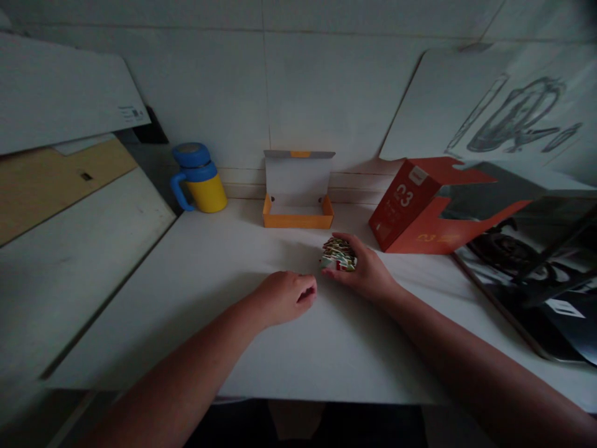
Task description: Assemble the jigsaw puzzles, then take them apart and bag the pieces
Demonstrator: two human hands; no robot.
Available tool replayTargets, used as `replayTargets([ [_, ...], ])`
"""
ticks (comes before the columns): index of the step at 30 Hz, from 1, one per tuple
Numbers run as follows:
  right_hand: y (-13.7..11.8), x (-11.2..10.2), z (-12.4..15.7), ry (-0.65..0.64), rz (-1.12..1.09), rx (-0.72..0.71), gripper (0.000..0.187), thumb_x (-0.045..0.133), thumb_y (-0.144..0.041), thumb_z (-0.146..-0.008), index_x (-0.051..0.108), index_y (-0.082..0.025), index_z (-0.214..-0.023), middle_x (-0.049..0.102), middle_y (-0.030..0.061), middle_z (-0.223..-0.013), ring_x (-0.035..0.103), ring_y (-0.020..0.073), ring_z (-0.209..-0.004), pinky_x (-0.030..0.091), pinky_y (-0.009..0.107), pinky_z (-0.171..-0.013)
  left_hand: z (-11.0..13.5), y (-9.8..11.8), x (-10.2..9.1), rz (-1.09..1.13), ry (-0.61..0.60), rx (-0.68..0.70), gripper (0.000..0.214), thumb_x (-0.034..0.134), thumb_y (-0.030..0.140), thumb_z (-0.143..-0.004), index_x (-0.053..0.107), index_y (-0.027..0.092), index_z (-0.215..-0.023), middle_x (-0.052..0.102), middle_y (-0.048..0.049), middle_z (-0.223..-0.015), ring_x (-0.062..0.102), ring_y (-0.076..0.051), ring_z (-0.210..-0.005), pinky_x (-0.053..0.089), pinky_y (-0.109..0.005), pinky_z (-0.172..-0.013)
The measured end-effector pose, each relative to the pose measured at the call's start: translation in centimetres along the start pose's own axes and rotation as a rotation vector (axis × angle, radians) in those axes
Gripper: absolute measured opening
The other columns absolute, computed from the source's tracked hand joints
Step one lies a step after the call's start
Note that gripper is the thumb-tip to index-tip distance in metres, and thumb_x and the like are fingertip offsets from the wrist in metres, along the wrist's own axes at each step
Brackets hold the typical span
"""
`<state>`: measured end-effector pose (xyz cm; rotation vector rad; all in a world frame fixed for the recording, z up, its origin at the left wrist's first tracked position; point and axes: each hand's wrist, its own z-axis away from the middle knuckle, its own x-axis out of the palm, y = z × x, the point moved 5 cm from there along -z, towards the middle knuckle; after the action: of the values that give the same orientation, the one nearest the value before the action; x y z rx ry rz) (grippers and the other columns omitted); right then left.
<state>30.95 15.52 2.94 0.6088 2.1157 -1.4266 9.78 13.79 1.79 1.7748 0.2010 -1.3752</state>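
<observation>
My right hand (pixel 368 274) is wrapped round a stack of small, thin paper sachets (pixel 339 254), its thumb on the near side and fingers on the far side. The stack stands on the white tabletop. Just to its left, my left hand (pixel 288 297) is curled in a loose fist, and no object shows in the dark hollow of the fingers. Behind the hands sits a low orange box (pixel 298 221) with its grey-lined lid (pixel 298 177) raised. The inside that I can see of it is grey-white.
A yellow and blue mug (pixel 208 190) stands at the back left. To the right is a big orange-red carton (pixel 410 211) with a cut opening. A black gas stove (pixel 522 274) lies beyond it. White and brown panels (pixel 69 155) line the left, and a tiled wall (pixel 308 93) the back.
</observation>
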Motion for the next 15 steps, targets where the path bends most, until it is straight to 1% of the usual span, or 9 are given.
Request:
replayTargets([
  [2, -0.1, -0.5, -0.8, 0.055, -0.045, 0.044, 0.081, 0.089, -0.058, -0.078, 0.056, -0.027, -0.145, 0.077, 0.0106, -0.128, 0.076, 0.0306, -0.114, 0.061, 0.046, -0.1, 0.0, -0.1, 0.0, 0.002, 0.013, 0.011, 0.007, 0.064, 0.023, -0.096, 0.071, 0.022, -0.094, 0.073, 0.0019, -0.077, 0.063, -0.014, -0.067, 0.034, -0.026, -0.062],
  [4, -0.2, -1.2, -2.1, 0.131, -0.03, 0.085, 0.083, 0.09, -0.062, -0.075, 0.058, -0.025, -0.142, 0.078, 0.0105, -0.121, 0.077, 0.0311, -0.108, 0.062, 0.046, -0.097, -0.1, -0.2, 0.1, -0.004, 0.027, 0.028, 0.008, 0.064, 0.025, -0.096, 0.072, 0.023, -0.094, 0.074, 0.0015, -0.078, 0.064, -0.015, -0.068, 0.035, -0.027, -0.062],
  [6, -0.6, -2.0, -4.2, 0.216, 0.052, 0.108, 0.084, 0.09, -0.066, -0.072, 0.061, -0.023, -0.138, 0.078, 0.0121, -0.118, 0.077, 0.0325, -0.104, 0.062, 0.047, -0.093, -0.1, -0.2, 0.2, -0.014, 0.029, 0.037, 0.009, 0.064, 0.025, -0.096, 0.073, 0.023, -0.095, 0.076, 0.0007, -0.08, 0.066, -0.016, -0.069, 0.036, -0.028, -0.062],
  [8, -1.2, -2.4, -6.7, 0.273, 0.19, 0.112, 0.083, 0.087, -0.068, -0.073, 0.062, -0.022, -0.137, 0.078, 0.0139, -0.118, 0.076, 0.0346, -0.105, 0.06, 0.048, -0.092, -0.1, -0.3, 0.2, -0.04, 0.026, 0.035, 0.01, 0.064, 0.026, -0.096, 0.073, 0.023, -0.095, 0.078, -0.0007, -0.083, 0.069, -0.018, -0.071, 0.037, -0.028, -0.062],
  [9, -1.5, -2.5, -8.2, 0.277, 0.28, 0.11, 0.082, 0.086, -0.068, -0.075, 0.061, -0.022, -0.139, 0.077, 0.0151, -0.12, 0.075, 0.0359, -0.107, 0.059, 0.048, -0.092, -0.1, -0.3, 0.2, -0.058, 0.024, 0.033, 0.01, 0.064, 0.027, -0.096, 0.074, 0.023, -0.096, 0.079, -0.0016, -0.085, 0.071, -0.019, -0.074, 0.039, -0.029, -0.063],
  [11, -1.9, -2.1, -11.2, 0.26, 0.399, 0.106, 0.082, 0.083, -0.066, -0.078, 0.057, -0.022, -0.142, 0.074, 0.0175, -0.13, 0.072, 0.0363, -0.116, 0.057, 0.046, -0.097, -0.1, -0.2, 0.2, -0.09, 0.019, 0.033, 0.012, 0.063, 0.028, -0.097, 0.074, 0.023, -0.097, 0.081, -0.0036, -0.091, 0.075, -0.022, -0.08, 0.042, -0.03, -0.066],
  [13, -1.6, -1.0, -14.0, 0.178, 0.509, 0.205, 0.081, 0.079, -0.066, -0.084, 0.051, -0.021, -0.146, 0.072, 0.018, -0.135, 0.07, 0.0346, -0.12, 0.055, 0.043, -0.099, -0.2, -0.2, 0.3, -0.105, -0.001, 0.029, 0.014, 0.062, 0.03, -0.098, 0.075, 0.023, -0.1, 0.082, -0.0052, -0.095, 0.077, -0.025, -0.085, 0.046, -0.031, -0.068],
  [15, -1.3, 0.2, -16.3, 0.146, 0.541, 0.239, 0.077, 0.076, -0.064, -0.087, 0.051, -0.02, -0.145, 0.071, 0.0203, -0.134, 0.07, 0.0349, -0.12, 0.054, 0.043, -0.098, -0.3, -0.3, 0.3, -0.102, -0.023, 0.024, 0.015, 0.062, 0.03, -0.098, 0.075, 0.023, -0.102, 0.082, -0.0059, -0.097, 0.078, -0.026, -0.087, 0.048, -0.031, -0.07],
])
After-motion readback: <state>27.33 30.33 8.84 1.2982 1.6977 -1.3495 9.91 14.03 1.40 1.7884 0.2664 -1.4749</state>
